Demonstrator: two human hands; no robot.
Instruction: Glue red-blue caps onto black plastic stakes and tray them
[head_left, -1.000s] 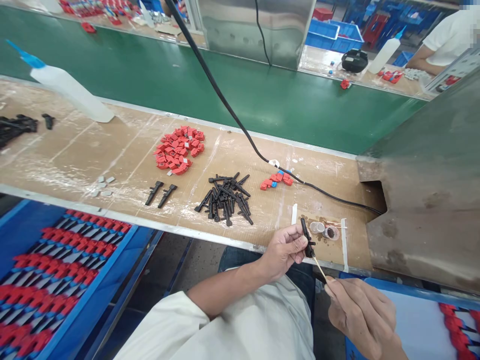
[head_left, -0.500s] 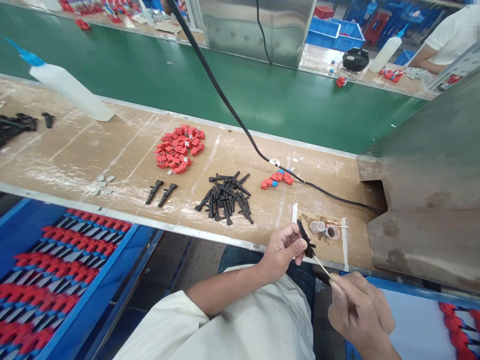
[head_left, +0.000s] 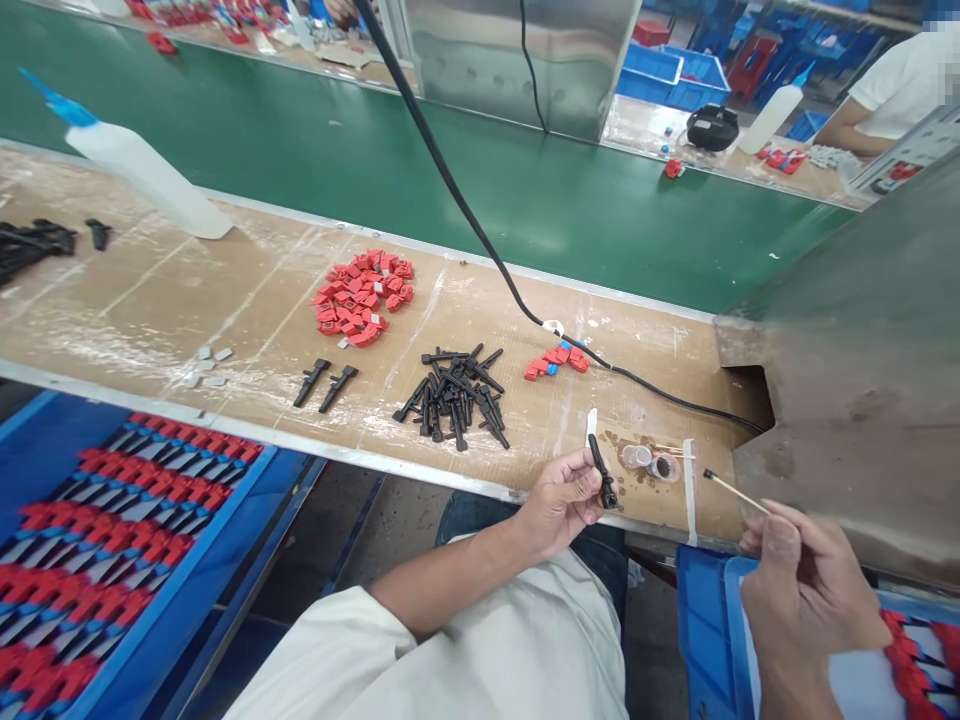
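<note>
From my seat, my left hand [head_left: 564, 498] covers the lower end of the black part [head_left: 600, 472], so I cannot see how it is gripped. My right hand [head_left: 806, 590] hides the back of the thin stick [head_left: 735, 491], and its dark tip is too small to make out. The two small pots [head_left: 649, 461] are too tiny to read. The blue tray [head_left: 45, 470] runs off the left edge.

White short-sleeved shirt, dark jeans — bare forearms, bare hands, no gloves
</note>
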